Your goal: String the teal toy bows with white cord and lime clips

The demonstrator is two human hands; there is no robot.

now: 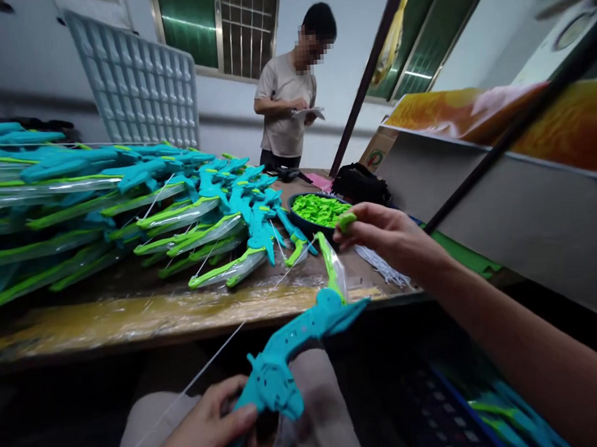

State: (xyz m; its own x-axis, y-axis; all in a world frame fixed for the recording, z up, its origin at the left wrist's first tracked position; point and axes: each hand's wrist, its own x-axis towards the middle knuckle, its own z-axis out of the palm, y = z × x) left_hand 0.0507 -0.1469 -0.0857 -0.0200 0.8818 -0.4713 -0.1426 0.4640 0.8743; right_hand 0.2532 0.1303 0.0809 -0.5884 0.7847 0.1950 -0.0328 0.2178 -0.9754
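My left hand [204, 425] grips the teal handle of a toy bow [289, 347] low over my lap, fingers wrapped round it. The bow's green and clear limb rises toward the table edge, and a white string runs off it to the lower left. My right hand [384, 236] is raised over the table's near edge, pinching a small green plastic piece [347, 221] between thumb and fingers, close to the tip of the bow's limb. Just behind this hand sits a dark bowl [298, 218] full of the same green pieces.
A big pile of finished teal and green bows [127, 206] covers the left of the wooden table [133, 319]. A person [286, 97] stands at the far end holding papers. A black bag [359, 180], white strings [383, 266], a grey panel [502, 206] and a dark pole [514, 129] lie to the right.
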